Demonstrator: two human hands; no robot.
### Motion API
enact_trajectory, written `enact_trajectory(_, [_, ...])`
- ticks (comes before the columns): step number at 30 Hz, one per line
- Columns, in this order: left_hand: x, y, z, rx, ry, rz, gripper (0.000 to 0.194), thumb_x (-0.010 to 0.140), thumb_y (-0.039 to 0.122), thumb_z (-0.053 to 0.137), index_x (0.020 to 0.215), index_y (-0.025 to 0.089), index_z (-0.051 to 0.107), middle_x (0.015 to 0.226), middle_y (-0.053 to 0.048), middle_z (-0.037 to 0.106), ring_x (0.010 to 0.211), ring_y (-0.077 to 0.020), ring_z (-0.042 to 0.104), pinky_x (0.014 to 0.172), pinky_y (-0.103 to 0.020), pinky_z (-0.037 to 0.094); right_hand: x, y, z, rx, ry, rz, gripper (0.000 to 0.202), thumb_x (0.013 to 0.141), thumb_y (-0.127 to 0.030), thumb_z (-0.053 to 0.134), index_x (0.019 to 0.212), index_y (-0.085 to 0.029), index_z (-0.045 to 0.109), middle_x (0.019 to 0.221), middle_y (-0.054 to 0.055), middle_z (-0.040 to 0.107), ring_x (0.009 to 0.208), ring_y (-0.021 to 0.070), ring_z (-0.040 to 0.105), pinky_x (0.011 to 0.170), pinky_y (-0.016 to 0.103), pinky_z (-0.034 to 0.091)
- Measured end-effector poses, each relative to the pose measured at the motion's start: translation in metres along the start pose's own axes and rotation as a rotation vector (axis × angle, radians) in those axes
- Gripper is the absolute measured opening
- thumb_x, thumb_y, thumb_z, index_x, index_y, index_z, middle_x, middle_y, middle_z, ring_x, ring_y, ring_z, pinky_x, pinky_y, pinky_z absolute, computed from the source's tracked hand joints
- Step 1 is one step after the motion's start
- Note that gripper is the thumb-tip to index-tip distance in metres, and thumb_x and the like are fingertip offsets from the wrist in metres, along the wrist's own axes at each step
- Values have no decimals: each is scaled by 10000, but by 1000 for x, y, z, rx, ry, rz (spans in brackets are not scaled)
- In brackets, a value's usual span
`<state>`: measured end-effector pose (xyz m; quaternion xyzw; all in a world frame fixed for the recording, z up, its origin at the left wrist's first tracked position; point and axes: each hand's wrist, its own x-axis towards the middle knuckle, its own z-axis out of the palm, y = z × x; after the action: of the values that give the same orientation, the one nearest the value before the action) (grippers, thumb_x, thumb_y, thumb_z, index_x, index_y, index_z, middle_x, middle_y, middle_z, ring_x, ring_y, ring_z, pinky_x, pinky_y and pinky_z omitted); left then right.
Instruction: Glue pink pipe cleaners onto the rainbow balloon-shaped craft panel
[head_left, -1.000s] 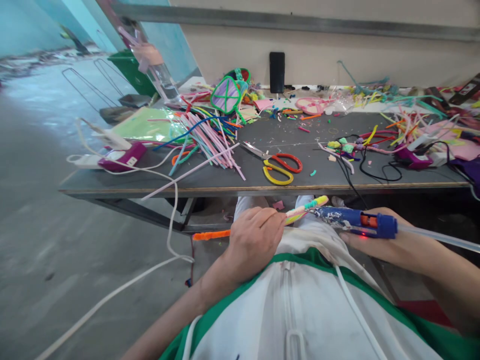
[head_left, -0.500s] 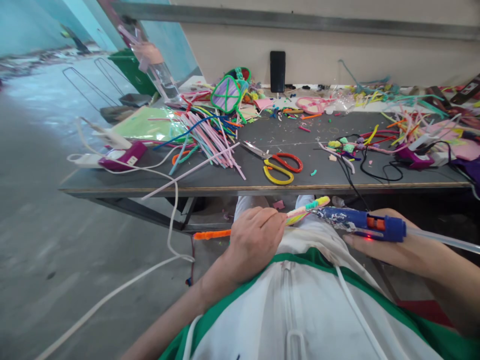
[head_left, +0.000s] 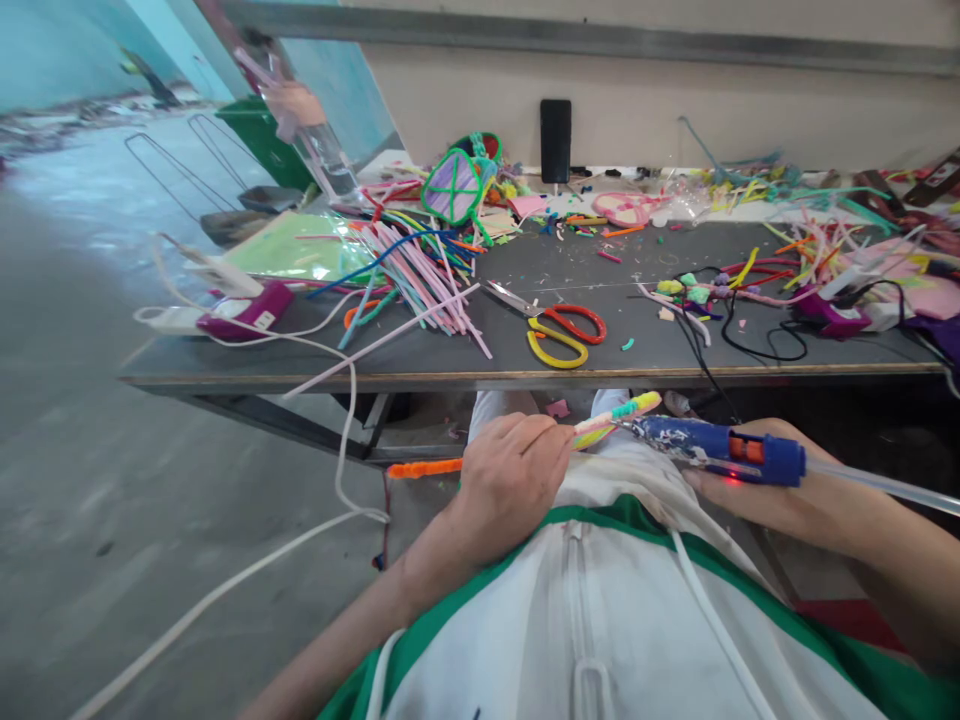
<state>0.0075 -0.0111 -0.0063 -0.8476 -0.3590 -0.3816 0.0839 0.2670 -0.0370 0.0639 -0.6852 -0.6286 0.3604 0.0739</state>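
Observation:
My left hand [head_left: 516, 470] is closed around a fuzzy pipe-cleaner piece [head_left: 636, 406], in front of the table edge. Yellow, teal and pink parts of it stick out to the right of the hand, and an orange pipe-cleaner end [head_left: 425, 468] pokes out on the left. How the middle is formed is hidden by my fingers. My right hand [head_left: 780, 490] grips a blue glue gun [head_left: 720, 450] with a red light lit and a clear glue stick in its back. The gun's nozzle is at the coloured piece, seemingly touching its lower edge.
On the grey table [head_left: 450, 365] lie scissors [head_left: 559, 335] with red and yellow handles and a bundle of pipe cleaners [head_left: 427, 270]. A phone [head_left: 556, 140] leans on the wall. A white cable [head_left: 341, 450] hangs off the left side. Purple stands [head_left: 259, 312] sit at both ends.
The orange part inside the glue gun has shifted slightly, and the gun's rear has moved a touch to the left. My left hand and the pipe-cleaner piece stay almost still.

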Motion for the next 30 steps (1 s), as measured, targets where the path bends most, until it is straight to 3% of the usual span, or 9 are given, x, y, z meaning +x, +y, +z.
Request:
enact_trajectory(8, [1, 2, 0, 11, -14, -5, 44, 878, 154, 604, 877, 177, 641, 840, -28, 709, 760, -154, 647, 745, -309, 503, 3, -2, 0, -23, 23, -116, 333, 696, -472, 555, 537, -188, 484, 534, -6, 481, 539, 123, 426, 466, 224, 340])
enact_trajectory(18, [3, 3, -1, 18, -9, 12, 42, 866, 153, 631, 903, 150, 652, 849, -37, 709, 769, -164, 653, 754, -317, 518, 6, 1, 1, -81, -16, -89, 316, 725, -440, 556, 562, -179, 489, 542, -18, 478, 546, 110, 416, 476, 210, 335])
enact_trajectory(30, [7, 4, -4, 17, -3, 32, 32, 865, 144, 634, 889, 149, 655, 834, -39, 712, 758, -165, 660, 751, -315, 522, 3, -18, 1, -69, -95, -112, 313, 683, -464, 532, 560, -182, 472, 571, 19, 490, 577, 142, 442, 491, 230, 345])
